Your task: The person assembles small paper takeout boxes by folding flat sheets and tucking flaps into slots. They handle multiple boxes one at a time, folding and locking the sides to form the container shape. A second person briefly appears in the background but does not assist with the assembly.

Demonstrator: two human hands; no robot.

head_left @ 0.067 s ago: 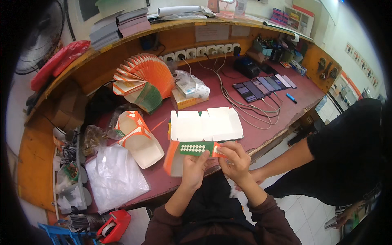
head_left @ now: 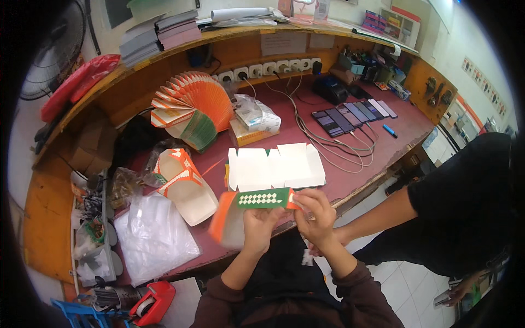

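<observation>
A folding paper carton (head_left: 265, 199) with green and orange panels and a white diamond pattern is held in front of me, above the near table edge. My left hand (head_left: 259, 227) grips it from below, its thumb at the green panel's lower edge. My right hand (head_left: 316, 213) pinches the small orange end flap at the right. The carton's left orange panel is smeared by motion. Just beyond lies a stack of flat carton blanks (head_left: 273, 168), white side up. Left of my hands stand folded open cartons (head_left: 197, 202), pale inside with orange-patterned rims.
A fan of nested orange and green cartons (head_left: 210, 104) lies farther back. Clear plastic bags (head_left: 156, 240) lie front left. Phones (head_left: 353, 117) and cables (head_left: 328, 147) occupy the right. Beside me a person in black (head_left: 459, 202) reaches a hand behind my right forearm. A red tape dispenser (head_left: 156, 303) stands lower left.
The carton has tilted slightly, its blurred orange left panel swinging left and down. A small white item near the other person's hand has shifted left. Both my hands keep their hold.
</observation>
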